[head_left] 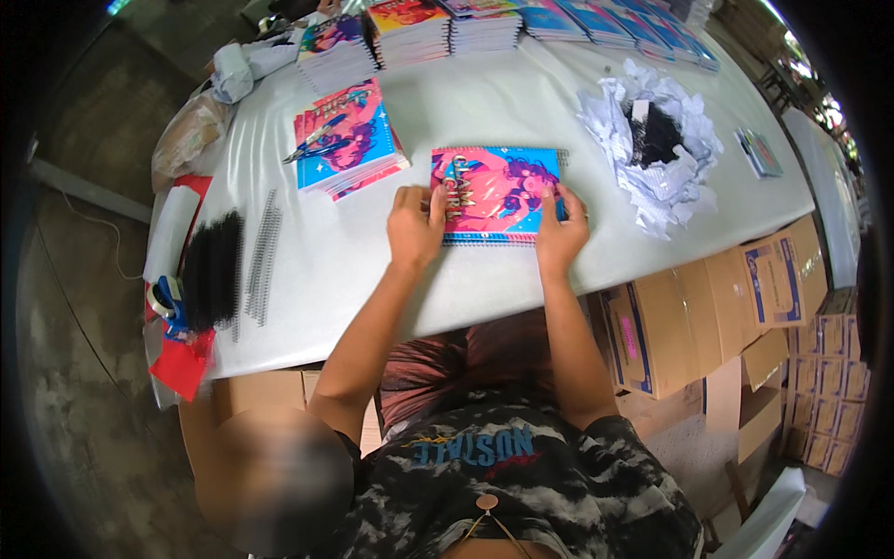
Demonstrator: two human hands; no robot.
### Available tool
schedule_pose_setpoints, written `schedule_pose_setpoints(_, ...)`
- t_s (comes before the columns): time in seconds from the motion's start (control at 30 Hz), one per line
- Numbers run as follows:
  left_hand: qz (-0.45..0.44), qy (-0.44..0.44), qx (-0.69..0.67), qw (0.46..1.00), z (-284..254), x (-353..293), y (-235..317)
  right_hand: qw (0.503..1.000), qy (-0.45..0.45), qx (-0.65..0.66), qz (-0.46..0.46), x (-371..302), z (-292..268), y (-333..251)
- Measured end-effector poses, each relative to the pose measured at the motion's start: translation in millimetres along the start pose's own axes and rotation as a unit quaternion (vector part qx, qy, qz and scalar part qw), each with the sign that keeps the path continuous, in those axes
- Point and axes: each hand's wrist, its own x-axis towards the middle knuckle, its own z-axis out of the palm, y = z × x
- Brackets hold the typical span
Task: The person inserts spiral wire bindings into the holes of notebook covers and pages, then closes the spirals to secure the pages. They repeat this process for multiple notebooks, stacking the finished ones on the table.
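Observation:
In front of me on the white-covered table lies a small pile of spiral-bound notebooks (pixel 494 191), the top one with a pink and blue illustrated cover. Wire coils show along its upper and lower edges. My left hand (pixel 416 224) grips the pile's left edge, thumb on the cover. At the right edge my right hand (pixel 562 231) is closed on it too, fingers around the corner. Farther left stands a stack of similar covers and pages (pixel 358 158), with a pair of pliers (pixel 321 144) lying on top.
Black binding coils (pixel 214 270) and grey coils (pixel 264 256) lie at the left, near a blue tape dispenser (pixel 170 307). Crumpled paper (pixel 610 116) surrounds more black coils (pixel 659 140) at the right. Notebook stacks (pixel 410 37) line the far edge. Cardboard boxes (pixel 689 312) stand beside the table.

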Motion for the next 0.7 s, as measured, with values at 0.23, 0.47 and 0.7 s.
schedule_pose_setpoints(0.23, 0.234, 0.007, 0.328, 0.915, -64, 85, -39, 0.993, 0.039, -0.073, -0.080, 0, -2, 8)
schedule_pose_setpoints(0.47, 0.148, -0.006, 0.135, 0.980, -115, 158, -30, 0.980, 0.084, -0.135, -0.117, -2, -4, -5)
schedule_pose_setpoints(0.7, 0.137, 0.048, -0.159, 0.977, -164, 79, 39, 0.942, -0.124, 0.310, -0.020, -15, -12, -73)
